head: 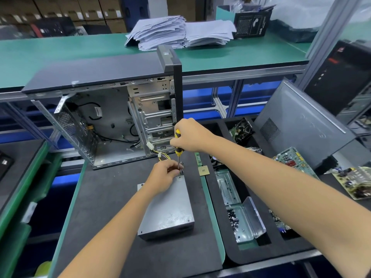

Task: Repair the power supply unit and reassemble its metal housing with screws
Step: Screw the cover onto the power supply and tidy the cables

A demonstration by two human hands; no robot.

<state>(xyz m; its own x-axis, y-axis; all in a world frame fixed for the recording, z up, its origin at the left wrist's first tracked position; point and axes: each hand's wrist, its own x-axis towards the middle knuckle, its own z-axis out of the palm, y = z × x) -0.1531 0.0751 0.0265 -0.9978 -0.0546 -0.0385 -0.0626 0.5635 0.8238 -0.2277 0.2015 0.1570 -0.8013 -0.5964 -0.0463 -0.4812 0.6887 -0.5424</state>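
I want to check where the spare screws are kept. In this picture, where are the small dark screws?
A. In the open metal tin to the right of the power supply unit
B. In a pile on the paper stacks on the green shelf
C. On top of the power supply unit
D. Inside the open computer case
A: the small dark screws lie in the open metal tin, whose lid is raised, to the right of the power supply unit.

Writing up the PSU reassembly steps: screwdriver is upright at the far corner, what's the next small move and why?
Probably press down and turn: the right hand holds the screwdriver upright, tip at the power supply housing far corner, where the left hand steadies it. Whether a screw sits there cannot be told.
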